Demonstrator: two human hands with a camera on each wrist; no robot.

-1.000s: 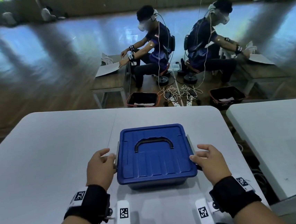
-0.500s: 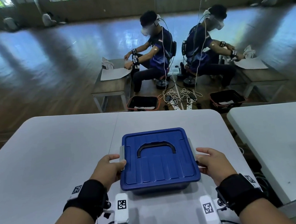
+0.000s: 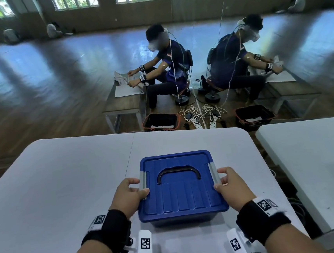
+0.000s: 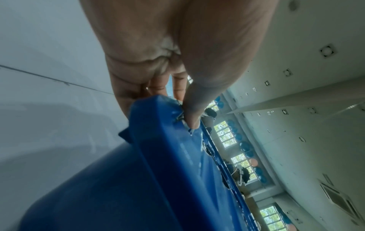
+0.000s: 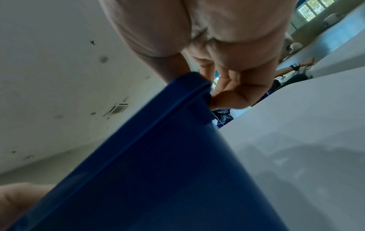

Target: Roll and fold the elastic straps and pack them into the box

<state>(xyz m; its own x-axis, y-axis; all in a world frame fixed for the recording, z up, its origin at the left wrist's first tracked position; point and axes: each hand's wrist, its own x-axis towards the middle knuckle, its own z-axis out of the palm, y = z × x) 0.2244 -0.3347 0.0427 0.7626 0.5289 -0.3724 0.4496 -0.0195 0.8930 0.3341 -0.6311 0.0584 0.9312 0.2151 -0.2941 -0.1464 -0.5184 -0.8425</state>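
A blue box (image 3: 181, 196) with its lid on and a dark handle (image 3: 178, 173) stands on the white table (image 3: 66, 187) in front of me. My left hand (image 3: 131, 193) grips the box's left side at the grey latch (image 3: 142, 180), thumb on the lid edge. My right hand (image 3: 228, 183) grips the right side at the other grey latch (image 3: 214, 172). In the left wrist view the thumb (image 4: 194, 115) presses on the lid (image 4: 177, 156), fingers curled under the rim. In the right wrist view the fingers (image 5: 227, 93) curl under the box rim (image 5: 177, 101). No elastic straps show.
A second white table (image 3: 312, 163) stands to the right across a narrow gap. Beyond the table's far edge two seated people work at low benches, with black baskets (image 3: 160, 121) and cables on the wooden floor.
Both hands have closed in on the box's side latches, thumbs now on the lid edge. The box sits slightly nearer to me.
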